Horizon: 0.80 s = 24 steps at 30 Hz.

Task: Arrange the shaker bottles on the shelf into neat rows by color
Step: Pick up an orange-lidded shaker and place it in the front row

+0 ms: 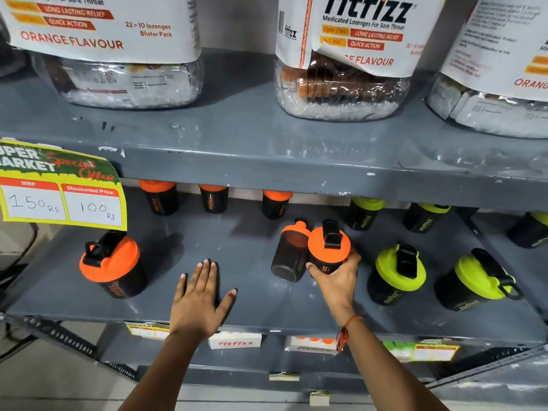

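Right hand [335, 280] fingers [353, 258] wrapping around the black body of an orange-lidded shaker bottle [328, 250], thumb across the front just below the lid, bottle standing upright near the middle of the grey shelf [267, 304]. Showing a round orange lid with a black flip cap on top and orange lettering on the dark body. Touching its left side, a second orange bottle [289, 253], leaning back with its smoky translucent body and base facing forward. Left hand [198, 304] lying flat on the bare shelf to the left, fingers [207, 271] spread and released, grasping nothing. Further left, standing apart near the front, another orange-lidded bottle [114, 264] with a black carry loop. Along the back, lining up as three orange-lidded bottles [215, 198] on the left and green-lidded bottles [363, 213] on the right. Sitting at the front right, two lime-green-lidded bottles [397, 272], same black bodies and black flip caps. Hanging from the upper shelf edge at left, a yellow price tag [62, 188]. Standing on the upper shelf, large lozenge jars [341, 63].
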Tool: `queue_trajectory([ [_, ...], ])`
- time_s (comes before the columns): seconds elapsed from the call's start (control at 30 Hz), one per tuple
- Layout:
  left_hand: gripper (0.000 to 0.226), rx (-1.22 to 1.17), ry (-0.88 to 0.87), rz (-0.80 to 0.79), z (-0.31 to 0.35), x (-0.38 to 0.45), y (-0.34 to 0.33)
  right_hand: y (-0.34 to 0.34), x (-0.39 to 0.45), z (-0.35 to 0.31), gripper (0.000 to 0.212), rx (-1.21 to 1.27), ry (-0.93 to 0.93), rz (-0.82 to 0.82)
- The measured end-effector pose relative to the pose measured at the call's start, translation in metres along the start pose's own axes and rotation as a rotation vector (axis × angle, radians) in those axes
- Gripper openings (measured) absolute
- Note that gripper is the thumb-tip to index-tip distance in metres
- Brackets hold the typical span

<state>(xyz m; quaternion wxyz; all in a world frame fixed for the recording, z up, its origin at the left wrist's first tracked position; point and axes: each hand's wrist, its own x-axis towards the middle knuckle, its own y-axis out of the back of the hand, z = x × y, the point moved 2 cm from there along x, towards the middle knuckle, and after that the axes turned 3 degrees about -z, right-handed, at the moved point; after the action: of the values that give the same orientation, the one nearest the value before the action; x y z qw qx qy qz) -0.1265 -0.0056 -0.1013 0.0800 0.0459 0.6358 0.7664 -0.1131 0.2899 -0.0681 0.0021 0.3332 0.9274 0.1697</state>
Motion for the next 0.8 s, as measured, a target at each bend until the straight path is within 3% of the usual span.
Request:
queue_trajectory([
  [0.17,0.085,-0.008,-0.003,-0.006,0.0,0.0,0.0,0.004,0.004,0.011,0.102,0.138,-0.037,-0.182],
  [0.37,0.085,-0.003,-0.001,-0.001,0.0,0.0,0.001,0.022,0.016,0.016,0.087,0.317,-0.089,-0.515],
  [0.53,0.085,-0.01,-0.005,0.0,0.001,-0.001,0.001,0.022,0.027,0.012,0.076,0.354,-0.114,-0.588],
  [0.8,0.085,-0.003,-0.006,-0.016,0.001,-0.001,0.003,0.028,0.011,-0.012,0.068,0.43,-0.121,-0.566],
])
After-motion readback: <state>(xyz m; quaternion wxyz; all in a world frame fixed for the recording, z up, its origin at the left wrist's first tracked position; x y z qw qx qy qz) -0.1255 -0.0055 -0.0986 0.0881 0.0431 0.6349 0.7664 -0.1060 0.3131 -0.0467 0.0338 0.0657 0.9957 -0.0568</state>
